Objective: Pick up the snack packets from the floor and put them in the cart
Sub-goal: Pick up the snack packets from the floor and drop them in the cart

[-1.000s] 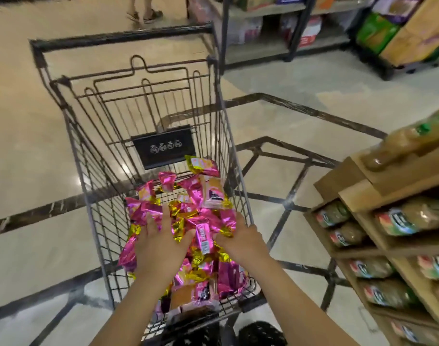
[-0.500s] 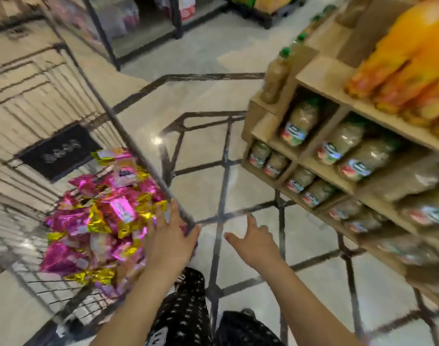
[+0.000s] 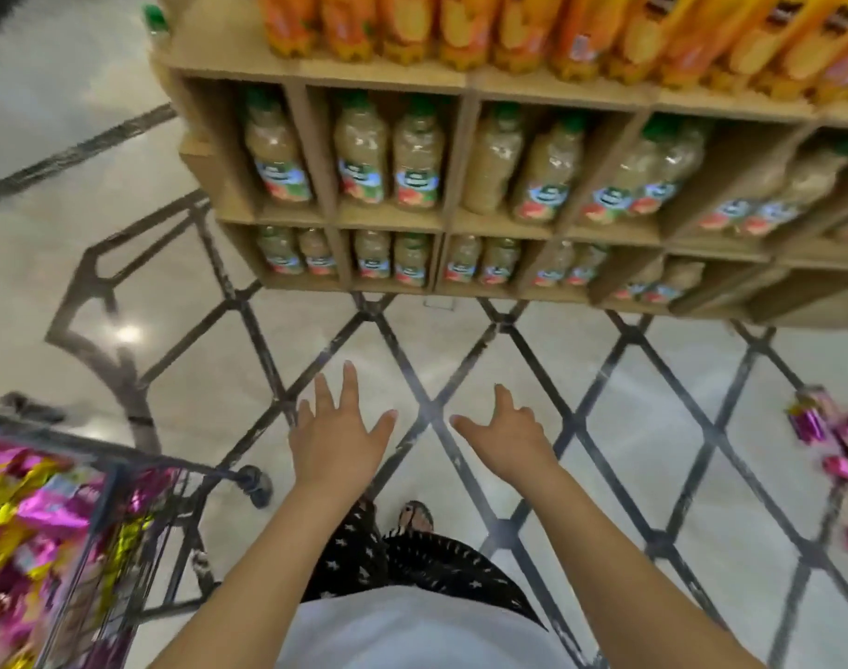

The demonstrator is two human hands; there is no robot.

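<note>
From here both hands read as empty: the left hand (image 3: 337, 441) and right hand (image 3: 504, 434) hang with fingers splayed and slack over the glossy pale stone floor (image 3: 195, 369), which is inlaid with dark diamond lines. Crinkly foil snack packets (image 3: 820, 429), pink with gold ends, lie loose on the floor at the far right edge, well apart from either hand. At near left the wire-mesh cart (image 3: 123, 461) holds a heap (image 3: 31, 514) of the same shiny wrappers. Ahead stands a boxy brown shelf (image 3: 316, 74), cardboard I think through the blur, stocked with green-capped bottles (image 3: 415, 156) of cloudy juice.
</note>
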